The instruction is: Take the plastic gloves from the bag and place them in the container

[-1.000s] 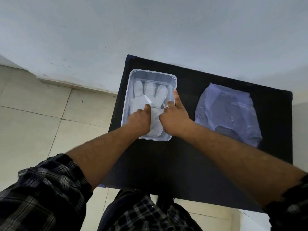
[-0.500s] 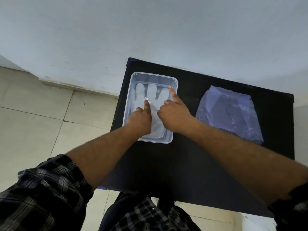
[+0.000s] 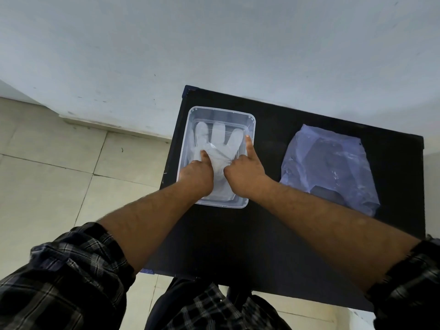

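A clear rectangular plastic container (image 3: 252,129) sits at the left of a black table (image 3: 269,234). Translucent white plastic gloves (image 3: 217,141) lie flat inside it, fingers pointing away from me. My left hand (image 3: 196,173) is curled, its thumb pressing on the glove palm. My right hand (image 3: 245,173) rests at the container's right side, index finger stretched along the wall, the other fingers bent on the glove's edge. A crumpled bluish plastic bag (image 3: 333,163) lies on the table to the right, apart from both hands.
The table stands against a pale wall (image 3: 214,44). Beige floor tiles (image 3: 59,175) spread to the left. My plaid sleeves and clothing fill the bottom of the view.
Both hands stay in the container pressing the gloves. My right index finger has shifted slightly outward toward the right wall; the view has drifted a little.
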